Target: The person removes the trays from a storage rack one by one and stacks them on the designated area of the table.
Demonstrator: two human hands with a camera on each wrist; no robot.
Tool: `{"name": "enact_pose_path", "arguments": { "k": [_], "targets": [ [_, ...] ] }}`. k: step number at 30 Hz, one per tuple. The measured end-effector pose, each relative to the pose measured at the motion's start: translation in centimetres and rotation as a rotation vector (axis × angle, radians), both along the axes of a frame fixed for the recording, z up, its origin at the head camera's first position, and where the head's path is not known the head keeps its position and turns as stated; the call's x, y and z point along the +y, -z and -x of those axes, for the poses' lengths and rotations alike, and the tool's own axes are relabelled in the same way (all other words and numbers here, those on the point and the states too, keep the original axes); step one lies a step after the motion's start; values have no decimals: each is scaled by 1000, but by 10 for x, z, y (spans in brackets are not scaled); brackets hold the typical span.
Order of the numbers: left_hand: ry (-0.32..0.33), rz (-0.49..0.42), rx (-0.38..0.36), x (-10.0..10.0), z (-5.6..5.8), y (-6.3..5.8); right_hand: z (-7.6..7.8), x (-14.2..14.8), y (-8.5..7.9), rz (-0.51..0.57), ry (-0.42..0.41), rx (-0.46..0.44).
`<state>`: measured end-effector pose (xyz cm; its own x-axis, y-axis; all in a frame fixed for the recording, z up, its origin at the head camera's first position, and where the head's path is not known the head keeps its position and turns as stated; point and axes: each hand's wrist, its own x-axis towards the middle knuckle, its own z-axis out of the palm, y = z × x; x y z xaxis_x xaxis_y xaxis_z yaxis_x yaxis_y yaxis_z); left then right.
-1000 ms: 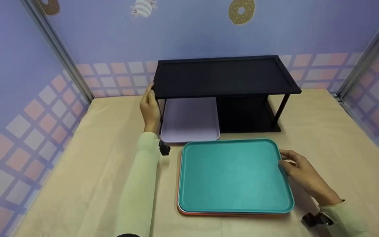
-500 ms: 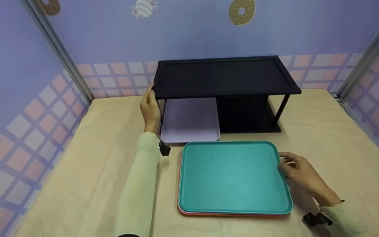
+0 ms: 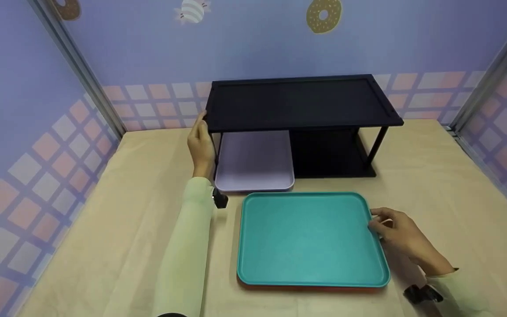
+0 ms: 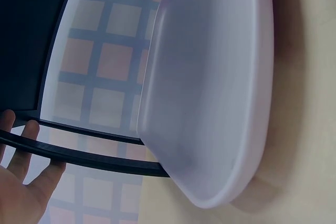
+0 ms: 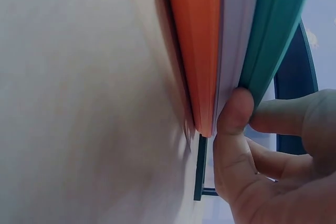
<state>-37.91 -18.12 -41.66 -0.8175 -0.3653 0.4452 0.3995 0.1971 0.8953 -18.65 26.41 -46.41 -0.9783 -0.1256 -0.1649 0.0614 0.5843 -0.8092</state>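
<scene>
My right hand [image 3: 405, 237] pinches the right rim of a teal tray [image 3: 313, 240], which tops a stack in front of the rack. Under it, the right wrist view shows the edges of a pale lilac tray [image 5: 236, 30] and an orange tray [image 5: 197, 51] at the bottom. My left hand [image 3: 201, 149] grips the front left corner of a black two-tier rack [image 3: 302, 103], with fingers around its post in the left wrist view. Another lilac tray [image 3: 255, 165] lies on the left half of the rack's lower shelf, its front edge sticking out slightly.
The right half of the rack's lower shelf [image 3: 330, 154] is bare black. A beige cloth [image 3: 126, 246] covers the tabletop. Patterned walls [image 3: 253, 44] with metal corner posts [image 3: 82, 66] enclose the back and sides.
The teal tray has slid slightly toward me and to the left with my right hand, covering the orange and pale edges once visible at the stack's left. My left hand stays put.
</scene>
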Motion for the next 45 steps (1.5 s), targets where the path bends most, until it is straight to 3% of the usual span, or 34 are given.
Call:
{"name": "enact_pose_path", "arguments": {
  "k": [14, 28, 32, 37, 45],
  "targets": [
    [28, -26, -21, 0, 0, 0, -1, 2, 1, 75, -14, -53],
    [6, 1, -16, 5, 2, 1, 6, 6, -2, 10, -26, -8],
    [-1, 6, -22, 5, 2, 0, 16, -1, -17, 18, -28, 46],
    [10, -4, -4, 2, 3, -1, 34, -32, -36, 56, -68, 96],
    [31, -9, -23, 0, 2, -1, 76, -95, -51, 76, -185, -1]
  ]
}}
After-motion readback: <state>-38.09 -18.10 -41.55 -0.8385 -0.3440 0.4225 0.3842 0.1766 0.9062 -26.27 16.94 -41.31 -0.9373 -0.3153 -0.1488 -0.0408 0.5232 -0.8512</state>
